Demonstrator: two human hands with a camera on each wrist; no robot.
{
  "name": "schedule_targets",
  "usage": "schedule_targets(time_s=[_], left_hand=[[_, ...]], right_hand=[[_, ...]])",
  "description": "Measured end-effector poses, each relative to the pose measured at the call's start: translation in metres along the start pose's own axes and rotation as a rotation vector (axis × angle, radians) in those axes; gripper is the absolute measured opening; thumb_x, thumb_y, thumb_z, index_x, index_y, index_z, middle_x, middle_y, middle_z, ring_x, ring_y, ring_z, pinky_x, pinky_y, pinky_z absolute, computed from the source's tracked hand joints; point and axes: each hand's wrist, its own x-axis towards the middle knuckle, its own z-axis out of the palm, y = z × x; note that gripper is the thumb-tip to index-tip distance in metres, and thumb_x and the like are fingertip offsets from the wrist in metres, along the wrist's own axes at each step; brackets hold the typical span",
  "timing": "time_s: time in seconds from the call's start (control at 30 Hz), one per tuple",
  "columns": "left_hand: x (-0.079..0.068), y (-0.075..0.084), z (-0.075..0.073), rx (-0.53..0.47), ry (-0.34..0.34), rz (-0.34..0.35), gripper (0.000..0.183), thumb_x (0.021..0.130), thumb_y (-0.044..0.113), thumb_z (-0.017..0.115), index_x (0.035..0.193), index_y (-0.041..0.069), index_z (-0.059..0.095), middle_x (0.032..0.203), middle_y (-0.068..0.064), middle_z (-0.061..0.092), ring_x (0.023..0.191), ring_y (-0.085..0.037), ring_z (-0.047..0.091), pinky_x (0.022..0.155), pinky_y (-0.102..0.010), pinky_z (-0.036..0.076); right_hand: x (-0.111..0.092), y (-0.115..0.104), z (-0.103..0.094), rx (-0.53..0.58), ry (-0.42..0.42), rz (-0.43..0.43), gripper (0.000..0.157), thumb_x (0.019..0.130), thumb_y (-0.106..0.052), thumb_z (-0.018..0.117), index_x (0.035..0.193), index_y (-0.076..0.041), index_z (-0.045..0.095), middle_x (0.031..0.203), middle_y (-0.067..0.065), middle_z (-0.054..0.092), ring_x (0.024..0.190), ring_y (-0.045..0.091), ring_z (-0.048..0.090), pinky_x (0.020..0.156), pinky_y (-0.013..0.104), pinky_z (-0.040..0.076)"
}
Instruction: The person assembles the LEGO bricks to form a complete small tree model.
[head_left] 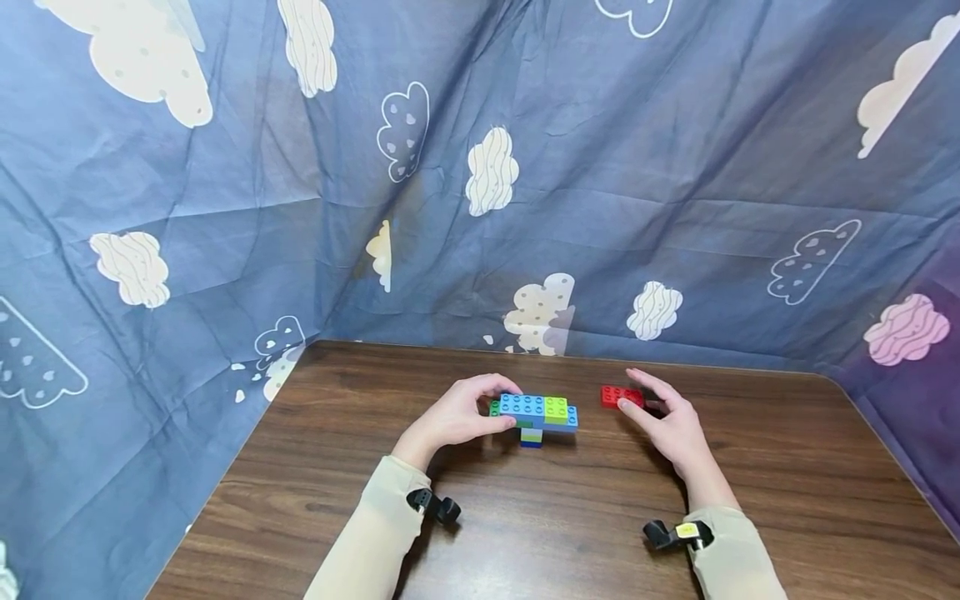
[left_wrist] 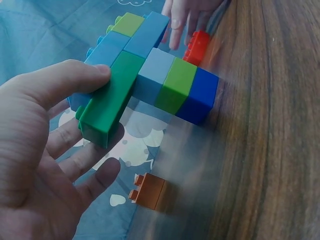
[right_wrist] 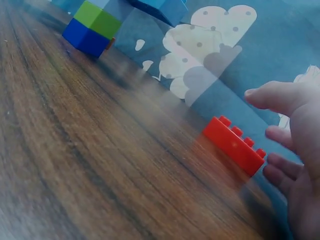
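Observation:
A built piece of toy building bricks point(head_left: 528, 408) has a wide top in light blue, green and lime, above a narrow stem of pale blue, lime and dark blue. My left hand point(head_left: 459, 412) grips its left end, thumb on the green brick point(left_wrist: 114, 95). Whether the stem's dark blue foot point(left_wrist: 198, 100) touches the table, I cannot tell. A red brick point(head_left: 611, 395) lies studs up to the right. Beside it hovers my right hand point(head_left: 671, 421), fingers apart and holding nothing; in the right wrist view the red brick point(right_wrist: 234, 146) is just off the fingertips.
An orange-brown brick point(left_wrist: 150, 191) sits on the table beyond the left hand, concealed in the head view. The brown wooden table point(head_left: 555, 525) ends at a blue cloth point(head_left: 450, 250) with cloud prints, hanging behind and at the sides.

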Motion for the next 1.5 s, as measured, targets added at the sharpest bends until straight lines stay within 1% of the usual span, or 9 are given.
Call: schedule_targets(time_s=[0.07, 0.17, 0.27, 0.47, 0.63, 0.8, 1.03, 1.37, 1.5], left_hand=[[0.001, 0.001, 0.001, 0.006, -0.002, 0.005, 0.036, 0.095, 0.019, 0.085, 0.129, 0.020, 0.072, 0.118, 0.007, 0.074, 0.101, -0.013, 0.065, 0.089, -0.045, 0.058], [0.004, 0.001, 0.002, 0.032, -0.003, 0.013, 0.036, 0.096, 0.020, 0.085, 0.129, 0.021, 0.072, 0.117, 0.008, 0.073, 0.099, -0.012, 0.064, 0.086, -0.039, 0.058], [0.007, 0.001, 0.002, 0.050, -0.003, 0.021, 0.036, 0.096, 0.020, 0.085, 0.129, 0.021, 0.072, 0.116, 0.007, 0.073, 0.097, -0.011, 0.064, 0.084, -0.035, 0.057], [0.011, 0.000, 0.005, 0.056, -0.014, 0.031, 0.036, 0.096, 0.020, 0.085, 0.130, 0.019, 0.072, 0.117, 0.004, 0.074, 0.097, -0.011, 0.064, 0.081, -0.030, 0.055], [0.009, 0.001, 0.005, 0.053, -0.009, 0.022, 0.036, 0.096, 0.020, 0.085, 0.129, 0.019, 0.072, 0.116, 0.005, 0.073, 0.096, -0.011, 0.063, 0.080, -0.030, 0.055], [0.006, 0.000, 0.005, 0.055, -0.007, 0.014, 0.036, 0.096, 0.019, 0.084, 0.129, 0.019, 0.072, 0.117, 0.005, 0.073, 0.096, -0.011, 0.063, 0.081, -0.031, 0.055], [0.003, 0.000, 0.004, 0.038, -0.006, 0.004, 0.036, 0.096, 0.020, 0.085, 0.129, 0.020, 0.072, 0.118, 0.005, 0.073, 0.098, -0.011, 0.064, 0.082, -0.029, 0.055], [0.003, -0.001, 0.002, 0.053, -0.001, 0.018, 0.036, 0.096, 0.020, 0.084, 0.130, 0.019, 0.072, 0.118, 0.005, 0.073, 0.096, -0.011, 0.063, 0.080, -0.028, 0.054], [0.002, 0.000, 0.001, 0.055, 0.001, 0.018, 0.036, 0.096, 0.021, 0.084, 0.130, 0.020, 0.072, 0.118, 0.005, 0.073, 0.097, -0.011, 0.063, 0.080, -0.031, 0.056]], right_hand=[[0.000, 0.003, -0.001, -0.029, -0.039, 0.043, 0.063, 0.102, -0.030, 0.081, 0.158, -0.012, 0.059, 0.160, 0.021, 0.055, 0.138, 0.039, 0.056, 0.107, 0.034, 0.047], [0.000, 0.008, -0.003, -0.088, -0.075, 0.071, 0.067, 0.102, -0.036, 0.081, 0.160, -0.015, 0.057, 0.160, 0.023, 0.054, 0.135, 0.046, 0.057, 0.108, 0.054, 0.046], [0.000, 0.010, -0.004, -0.134, -0.076, 0.057, 0.068, 0.100, -0.035, 0.082, 0.160, -0.015, 0.057, 0.158, 0.025, 0.055, 0.133, 0.047, 0.058, 0.110, 0.063, 0.045], [-0.001, 0.014, -0.003, -0.208, -0.047, 0.020, 0.065, 0.098, -0.030, 0.086, 0.155, -0.010, 0.062, 0.151, 0.026, 0.060, 0.128, 0.045, 0.062, 0.106, 0.059, 0.047], [0.001, 0.016, 0.000, -0.255, -0.014, -0.013, 0.056, 0.097, -0.024, 0.086, 0.147, -0.007, 0.067, 0.139, 0.026, 0.067, 0.116, 0.041, 0.067, 0.097, 0.050, 0.052], [0.002, 0.016, 0.003, -0.280, 0.014, 0.000, 0.051, 0.097, -0.022, 0.086, 0.143, -0.005, 0.069, 0.132, 0.023, 0.071, 0.110, 0.037, 0.069, 0.092, 0.041, 0.056], [-0.001, 0.013, 0.007, -0.299, 0.030, -0.003, 0.047, 0.095, -0.022, 0.088, 0.137, -0.005, 0.074, 0.127, 0.024, 0.071, 0.106, 0.038, 0.069, 0.091, 0.053, 0.055], [-0.001, 0.009, 0.008, -0.306, 0.029, 0.005, 0.045, 0.095, -0.023, 0.089, 0.134, -0.006, 0.075, 0.126, 0.024, 0.072, 0.106, 0.037, 0.068, 0.090, 0.052, 0.054], [0.001, 0.008, 0.008, -0.305, 0.021, 0.015, 0.045, 0.095, -0.023, 0.089, 0.134, -0.006, 0.075, 0.126, 0.025, 0.072, 0.106, 0.039, 0.068, 0.090, 0.053, 0.054]])
